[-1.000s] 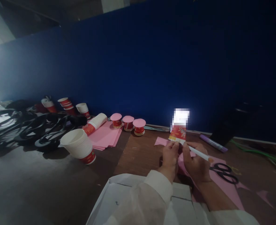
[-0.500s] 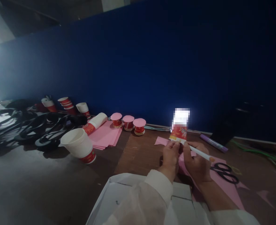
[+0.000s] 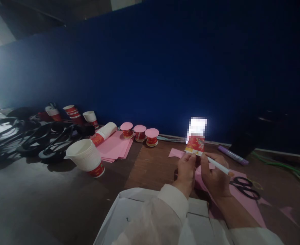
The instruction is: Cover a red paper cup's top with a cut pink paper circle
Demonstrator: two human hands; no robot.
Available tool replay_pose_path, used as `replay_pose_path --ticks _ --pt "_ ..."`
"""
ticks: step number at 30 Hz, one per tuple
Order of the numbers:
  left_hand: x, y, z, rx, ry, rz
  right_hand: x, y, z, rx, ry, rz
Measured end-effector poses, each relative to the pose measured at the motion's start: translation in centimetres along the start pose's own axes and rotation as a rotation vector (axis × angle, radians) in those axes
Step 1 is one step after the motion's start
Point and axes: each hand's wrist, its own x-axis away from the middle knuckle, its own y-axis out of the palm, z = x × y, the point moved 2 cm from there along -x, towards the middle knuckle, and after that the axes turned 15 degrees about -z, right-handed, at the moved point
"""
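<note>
- My left hand (image 3: 186, 174) pinches the near end of a red paper cup (image 3: 196, 144).
- My right hand (image 3: 216, 177) grips a white pen (image 3: 219, 166) close against it.
- Black scissors (image 3: 242, 181) lie just beside, on pink paper (image 3: 249, 208).

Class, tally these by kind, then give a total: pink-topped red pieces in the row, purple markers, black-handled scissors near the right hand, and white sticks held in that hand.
Pink-topped red pieces: 3
Purple marker: 1
Black-handled scissors: 1
White stick in the right hand: 1
Total: 6
</note>
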Motion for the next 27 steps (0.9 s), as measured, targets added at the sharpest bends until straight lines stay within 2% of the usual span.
replay_pose_path --ticks 5,13,27 --pt "0.06 0.19 0.15 0.016 -0.002 0.008 -0.05 -0.13 -0.16 0.009 0.02 0.017" --pt "0.07 0.19 0.41 0.048 -0.015 0.02 0.01 -0.22 -0.3 0.057 -0.075 0.06" --pt "0.09 0.26 0.42 0.075 -0.016 0.034 0.03 -0.28 -0.05 0.028 0.083 0.048"
